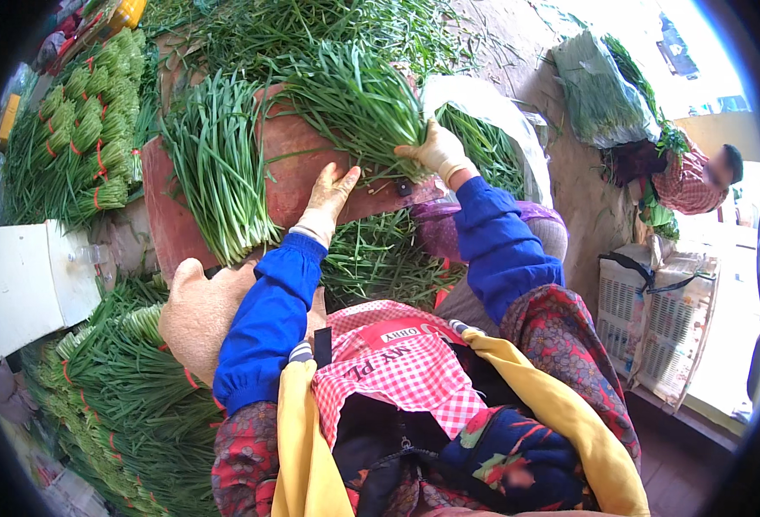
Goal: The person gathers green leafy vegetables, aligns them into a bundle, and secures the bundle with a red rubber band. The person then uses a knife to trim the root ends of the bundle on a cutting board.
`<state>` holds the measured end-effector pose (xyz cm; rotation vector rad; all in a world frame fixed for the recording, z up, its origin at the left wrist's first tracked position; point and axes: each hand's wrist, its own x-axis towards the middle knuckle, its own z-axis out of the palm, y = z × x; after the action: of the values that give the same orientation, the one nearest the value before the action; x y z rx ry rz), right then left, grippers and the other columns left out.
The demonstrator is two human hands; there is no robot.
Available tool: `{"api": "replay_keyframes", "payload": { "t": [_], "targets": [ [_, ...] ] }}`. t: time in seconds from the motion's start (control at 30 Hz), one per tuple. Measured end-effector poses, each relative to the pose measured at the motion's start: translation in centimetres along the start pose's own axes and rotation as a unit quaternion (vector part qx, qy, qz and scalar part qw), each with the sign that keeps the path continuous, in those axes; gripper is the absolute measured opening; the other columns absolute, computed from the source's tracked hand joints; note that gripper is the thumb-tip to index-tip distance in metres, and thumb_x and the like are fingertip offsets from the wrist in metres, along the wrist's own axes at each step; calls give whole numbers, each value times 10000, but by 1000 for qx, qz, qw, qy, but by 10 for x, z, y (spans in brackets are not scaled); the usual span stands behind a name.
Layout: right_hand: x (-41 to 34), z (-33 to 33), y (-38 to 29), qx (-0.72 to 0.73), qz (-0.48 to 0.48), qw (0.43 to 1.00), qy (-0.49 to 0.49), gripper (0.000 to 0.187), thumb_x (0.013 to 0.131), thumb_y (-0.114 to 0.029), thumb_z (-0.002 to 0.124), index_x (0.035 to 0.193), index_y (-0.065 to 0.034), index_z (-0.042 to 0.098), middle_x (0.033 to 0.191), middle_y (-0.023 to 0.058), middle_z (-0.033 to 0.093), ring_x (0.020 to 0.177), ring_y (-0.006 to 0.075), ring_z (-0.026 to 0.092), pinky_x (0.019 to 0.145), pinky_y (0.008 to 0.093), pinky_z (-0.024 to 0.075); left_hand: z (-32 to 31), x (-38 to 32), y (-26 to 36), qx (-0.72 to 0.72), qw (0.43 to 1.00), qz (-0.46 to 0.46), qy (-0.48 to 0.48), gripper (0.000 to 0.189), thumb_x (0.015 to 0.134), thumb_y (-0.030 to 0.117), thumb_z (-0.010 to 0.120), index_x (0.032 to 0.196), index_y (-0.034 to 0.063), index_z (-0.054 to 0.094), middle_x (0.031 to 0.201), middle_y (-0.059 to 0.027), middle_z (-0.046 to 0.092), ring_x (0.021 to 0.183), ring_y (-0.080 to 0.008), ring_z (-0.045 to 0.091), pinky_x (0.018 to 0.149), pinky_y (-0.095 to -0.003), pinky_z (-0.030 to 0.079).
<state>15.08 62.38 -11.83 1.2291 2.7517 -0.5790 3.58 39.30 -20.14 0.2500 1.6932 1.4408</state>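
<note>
My right hand [441, 154], in a pale glove, grips a bunch of long green garlic chives [367, 106] by the stem end, over the right part of a reddish board [296, 155]. My left hand [329, 196], in a stained glove, is bare of any load above the board, fingers apart. To its left, a loose pile of chives [220, 168] lies on the board with white stem ends towards me. Beside my right hand, more chives [483, 139] lie in an open white plastic bag [477, 97].
Tied chive bundles [89, 116] are stacked at the far left, more [134, 375] at the lower left. Loose leaves [328, 26] cover the ground ahead. A white box [24, 284] stands left. At right are a person [693, 174], bagged greens [603, 90] and plastic crates [658, 310].
</note>
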Motion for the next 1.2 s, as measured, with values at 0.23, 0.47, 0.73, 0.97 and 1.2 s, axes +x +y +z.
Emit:
{"api": "replay_keyframes", "payload": {
  "t": [0.23,0.47,0.73,0.97,1.2],
  "targets": [
    [-74,40,-80,-148,-176,957,179,675,741,-275,782,1322,-43,529,1121,193,658,1212,347,570,1119,508,338,2,-11,22,-155,986,-59,-27,867,869,576,717,1486,65,389,1432,-99,517,1322,-271,481,1067,-472,418],
    [-105,27,-111,26,-308,950,-52,376,796,-229,741,1131,-61,701,992,138,695,995,326,662,936,461,479,-17,-15,28,-225,955,-193,-17,776,787,604,791,1209,-10,575,1177,-137,628,985,-236,628,714,-409,541],
    [-23,22,-11,156,-20,979,131,566,847,-342,776,1284,-31,598,1166,183,686,1049,325,673,902,388,535,-10,18,-12,-211,968,-94,100,518,884,396,782,1191,11,620,1161,-108,654,1026,-234,632,927,-398,517],
    [-9,65,2,106,78,991,-18,589,800,-390,735,1278,-66,618,1148,203,705,1087,349,677,959,414,518,-12,0,6,-209,976,-46,51,719,833,533,783,1300,25,584,1216,-75,645,1076,-197,594,969,-377,480],
    [-28,33,-40,97,30,994,-39,449,813,-327,683,1211,-118,680,1083,189,722,1018,357,694,906,429,543,-18,-5,24,-195,973,-123,-4,782,802,555,802,1368,85,540,1270,-57,624,1125,-201,578,963,-418,490]
  ]
}}
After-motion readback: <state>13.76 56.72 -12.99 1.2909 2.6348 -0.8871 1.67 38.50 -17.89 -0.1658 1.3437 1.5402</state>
